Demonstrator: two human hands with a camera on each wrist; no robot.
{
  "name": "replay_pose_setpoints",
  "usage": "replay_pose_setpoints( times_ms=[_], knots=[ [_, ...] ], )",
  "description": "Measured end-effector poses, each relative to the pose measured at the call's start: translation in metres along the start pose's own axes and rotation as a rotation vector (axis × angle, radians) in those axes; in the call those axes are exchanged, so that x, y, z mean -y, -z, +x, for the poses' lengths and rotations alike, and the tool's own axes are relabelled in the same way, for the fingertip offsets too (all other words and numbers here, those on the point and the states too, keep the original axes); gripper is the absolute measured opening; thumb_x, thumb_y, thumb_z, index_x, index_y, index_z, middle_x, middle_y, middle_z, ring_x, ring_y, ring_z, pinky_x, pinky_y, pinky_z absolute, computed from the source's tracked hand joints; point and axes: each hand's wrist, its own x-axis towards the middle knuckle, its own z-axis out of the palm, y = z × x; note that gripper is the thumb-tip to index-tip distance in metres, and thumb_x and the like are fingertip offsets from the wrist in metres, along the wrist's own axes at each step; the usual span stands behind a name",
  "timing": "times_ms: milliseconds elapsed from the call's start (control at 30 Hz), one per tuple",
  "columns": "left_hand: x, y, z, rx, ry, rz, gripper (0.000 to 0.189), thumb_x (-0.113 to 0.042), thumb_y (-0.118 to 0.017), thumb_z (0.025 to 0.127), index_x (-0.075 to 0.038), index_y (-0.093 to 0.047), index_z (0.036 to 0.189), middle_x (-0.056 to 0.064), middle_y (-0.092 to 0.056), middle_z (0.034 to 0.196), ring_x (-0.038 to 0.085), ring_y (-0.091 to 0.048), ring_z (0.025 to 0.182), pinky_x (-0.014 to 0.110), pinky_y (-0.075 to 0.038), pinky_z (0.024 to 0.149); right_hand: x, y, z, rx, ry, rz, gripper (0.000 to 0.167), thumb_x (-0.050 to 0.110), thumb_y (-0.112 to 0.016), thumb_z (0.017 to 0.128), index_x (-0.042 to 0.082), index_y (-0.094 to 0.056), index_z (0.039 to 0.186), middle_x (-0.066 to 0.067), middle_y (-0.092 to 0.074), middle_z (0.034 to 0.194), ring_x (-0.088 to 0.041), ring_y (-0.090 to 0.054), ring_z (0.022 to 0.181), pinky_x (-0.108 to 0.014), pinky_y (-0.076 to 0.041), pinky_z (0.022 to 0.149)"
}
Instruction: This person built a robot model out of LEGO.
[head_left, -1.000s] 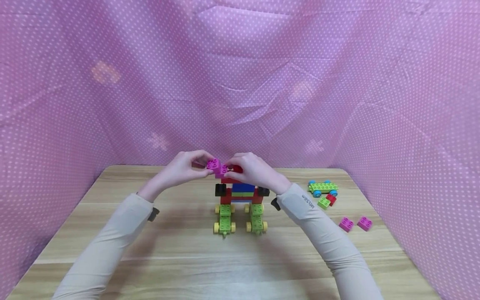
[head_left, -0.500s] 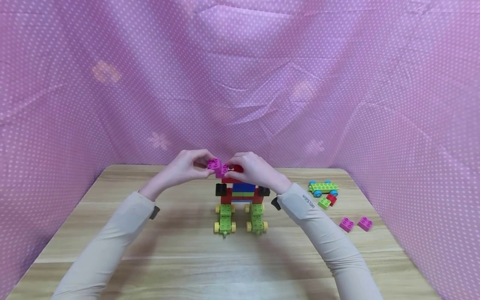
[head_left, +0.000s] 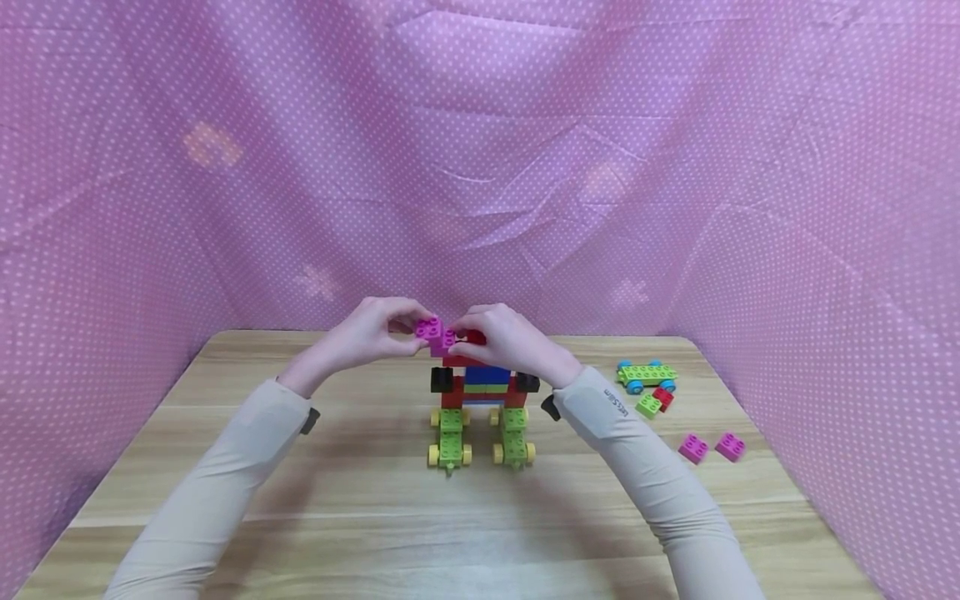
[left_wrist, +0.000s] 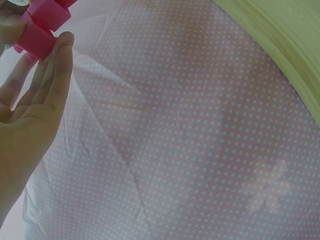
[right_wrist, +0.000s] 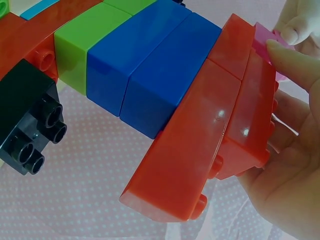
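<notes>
In the head view, my left hand pinches a magenta toy building brick between thumb and fingers. It sits offset against a second magenta brick on the left top of a brick figure. My right hand grips that second brick from the right; the right wrist view has its thumb on the magenta brick, beside red top bricks. Below come blue bricks, a lime layer, red bricks and black side bricks. Two lime wheeled bases with yellow wheels carry the figure.
On the table's right stand a lime wheeled base with blue wheels, a small lime brick and a red brick. Closer lie two magenta bricks, one left, one right. A pink dotted cloth encloses the wooden table.
My left hand and its magenta brick have shifted very slightly to the right. My right hand and the figure stay almost still.
</notes>
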Motion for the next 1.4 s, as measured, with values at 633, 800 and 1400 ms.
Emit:
replay_pose_setpoints(
  times_ms=[633, 800, 1400],
  knots=[
    [-0.005, 0.001, 0.001, 0.02, -0.052, 0.108, 0.034, -0.006, -0.071, 0.085, -0.004, -0.068, 0.119, 0.008, -0.071, 0.102, 0.026, -0.069, 0.094, 0.039, -0.062, 0.084, 0.001, 0.001, -0.001, -0.001, 0.0, -0.009, 0.031, 0.03, -0.071, 0.092, 0.009, -0.074, 0.114, -0.004, -0.075, 0.102, -0.012, -0.068, 0.082, -0.022, -0.06, 0.079],
    [-0.008, 0.002, 0.001, 0.023, -0.078, 0.145, 0.034, -0.005, -0.071, 0.086, -0.004, -0.069, 0.119, 0.008, -0.072, 0.102, 0.021, -0.069, 0.093, 0.033, -0.062, 0.082, 0.001, 0.001, 0.0, 0.001, 0.004, -0.005, 0.03, 0.03, -0.071, 0.092, 0.009, -0.074, 0.113, -0.004, -0.075, 0.101, -0.012, -0.068, 0.082, -0.022, -0.06, 0.08],
    [-0.014, 0.002, -0.001, 0.022, -0.125, 0.24, 0.035, -0.006, -0.072, 0.083, -0.004, -0.069, 0.118, 0.007, -0.071, 0.102, 0.017, -0.067, 0.09, 0.03, -0.061, 0.081, 0.003, 0.001, 0.0, 0.016, -0.027, -0.018, 0.031, 0.032, -0.071, 0.092, 0.01, -0.074, 0.114, -0.003, -0.075, 0.102, -0.011, -0.067, 0.081, -0.021, -0.06, 0.079]
  ],
)
